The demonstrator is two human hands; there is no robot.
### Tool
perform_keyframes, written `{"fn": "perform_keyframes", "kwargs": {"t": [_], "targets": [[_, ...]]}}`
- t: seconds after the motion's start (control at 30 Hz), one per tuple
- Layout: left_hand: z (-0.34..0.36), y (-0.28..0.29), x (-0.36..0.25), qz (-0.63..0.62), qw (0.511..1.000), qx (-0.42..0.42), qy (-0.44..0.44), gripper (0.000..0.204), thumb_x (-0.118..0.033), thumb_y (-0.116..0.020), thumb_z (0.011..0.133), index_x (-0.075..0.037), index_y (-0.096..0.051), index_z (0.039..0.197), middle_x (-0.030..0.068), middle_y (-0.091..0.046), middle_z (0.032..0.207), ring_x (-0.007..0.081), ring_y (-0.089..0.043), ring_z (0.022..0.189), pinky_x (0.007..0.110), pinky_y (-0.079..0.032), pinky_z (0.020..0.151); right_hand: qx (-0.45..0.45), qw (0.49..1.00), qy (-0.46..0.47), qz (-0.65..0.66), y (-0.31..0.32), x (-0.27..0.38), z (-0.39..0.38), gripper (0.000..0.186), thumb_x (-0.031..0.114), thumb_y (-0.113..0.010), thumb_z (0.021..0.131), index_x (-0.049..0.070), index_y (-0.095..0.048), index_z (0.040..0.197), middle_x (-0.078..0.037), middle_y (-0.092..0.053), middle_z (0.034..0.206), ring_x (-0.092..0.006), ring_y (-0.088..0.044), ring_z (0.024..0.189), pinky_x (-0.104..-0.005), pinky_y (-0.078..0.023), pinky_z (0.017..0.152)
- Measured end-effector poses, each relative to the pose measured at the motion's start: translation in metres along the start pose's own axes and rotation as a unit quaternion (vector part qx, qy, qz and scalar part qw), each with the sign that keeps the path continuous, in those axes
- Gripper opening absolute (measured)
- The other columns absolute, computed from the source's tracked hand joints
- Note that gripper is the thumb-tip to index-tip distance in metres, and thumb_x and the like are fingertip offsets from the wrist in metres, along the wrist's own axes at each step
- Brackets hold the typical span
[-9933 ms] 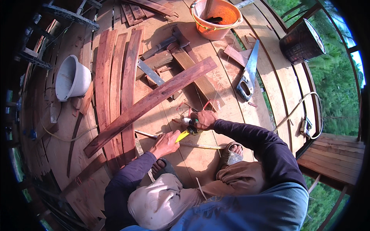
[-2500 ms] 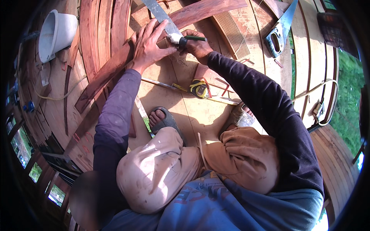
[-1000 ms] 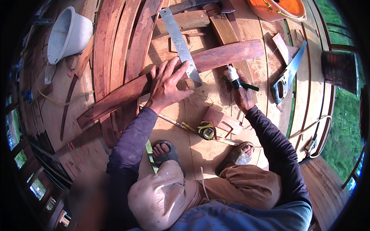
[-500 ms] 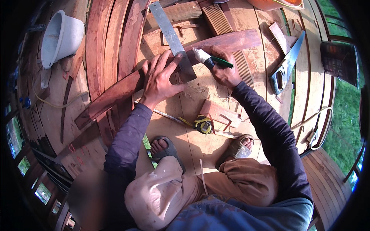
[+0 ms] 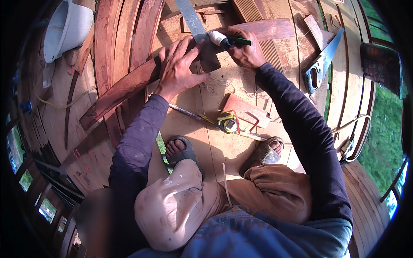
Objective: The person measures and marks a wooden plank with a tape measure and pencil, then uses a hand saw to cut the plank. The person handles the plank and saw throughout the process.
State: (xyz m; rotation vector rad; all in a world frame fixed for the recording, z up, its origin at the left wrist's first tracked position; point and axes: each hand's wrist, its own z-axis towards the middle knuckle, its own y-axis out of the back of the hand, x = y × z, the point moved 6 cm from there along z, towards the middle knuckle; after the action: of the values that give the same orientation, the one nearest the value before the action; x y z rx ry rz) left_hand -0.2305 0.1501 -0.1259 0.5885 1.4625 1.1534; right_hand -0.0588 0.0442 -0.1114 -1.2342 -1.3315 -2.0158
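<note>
My left hand lies with fingers spread on a long reddish board and the steel square across it, thumb out near the square's lower end. My right hand is closed on a slim green marking pencil, at the board just right of the square; a white wrapping with a black band covers one finger. Below the hands, a yellow-black tape measure lies on the plank floor beside a small reddish offcut.
A handsaw lies at the right near a dark bucket. Loose boards and a white bucket are at the left. My sandaled feet are below; cords cross the planks, which have open gaps and greenery beyond.
The tape measure, held ten seconds ago, now lies on the floor. My right hand has moved up and left from below the board to the square's edge; my left hand remains pressed there.
</note>
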Motion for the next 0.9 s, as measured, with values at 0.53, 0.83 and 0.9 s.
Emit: {"fn": "perform_keyframes", "kwargs": {"t": [0.53,0.83,0.9], "targets": [[-0.003,-0.005,0.000,0.044,0.998,-0.032,-0.022,0.086,-0.049,-0.085,0.065,-0.024,-0.060,0.143,0.0059,-0.050,0.147,0.0305,-0.044,0.136,0.055,-0.025,0.112,0.055,0.983,0.126,-0.120,0.000,0.010,-0.014,0.031,0.026,-0.069,0.088,0.002,-0.068,0.108,-0.020,-0.071,0.099,-0.0391,-0.069,0.089,-0.0454,-0.054,0.079],[-0.011,-0.004,-0.005,0.011,0.994,-0.092,-0.053,0.084,-0.049,-0.086,0.066,-0.018,-0.057,0.139,0.0092,-0.046,0.150,0.0293,-0.041,0.140,0.060,-0.024,0.112,0.121,0.982,-0.129,0.071,0.012,-0.009,-0.113,0.032,0.015,-0.063,0.087,0.000,-0.066,0.115,-0.019,-0.070,0.092,-0.0342,-0.068,0.082,-0.0422,-0.054,0.076],[-0.014,-0.006,-0.010,0.043,0.993,-0.096,-0.055,0.077,-0.045,-0.086,0.068,-0.016,-0.057,0.133,0.0107,-0.046,0.151,0.0293,-0.040,0.141,0.060,-0.022,0.114,0.123,0.988,-0.088,0.031,0.018,-0.010,-0.117,0.032,0.015,-0.063,0.086,0.000,-0.065,0.114,-0.019,-0.069,0.092,-0.0345,-0.068,0.082,-0.0419,-0.054,0.075]]}}
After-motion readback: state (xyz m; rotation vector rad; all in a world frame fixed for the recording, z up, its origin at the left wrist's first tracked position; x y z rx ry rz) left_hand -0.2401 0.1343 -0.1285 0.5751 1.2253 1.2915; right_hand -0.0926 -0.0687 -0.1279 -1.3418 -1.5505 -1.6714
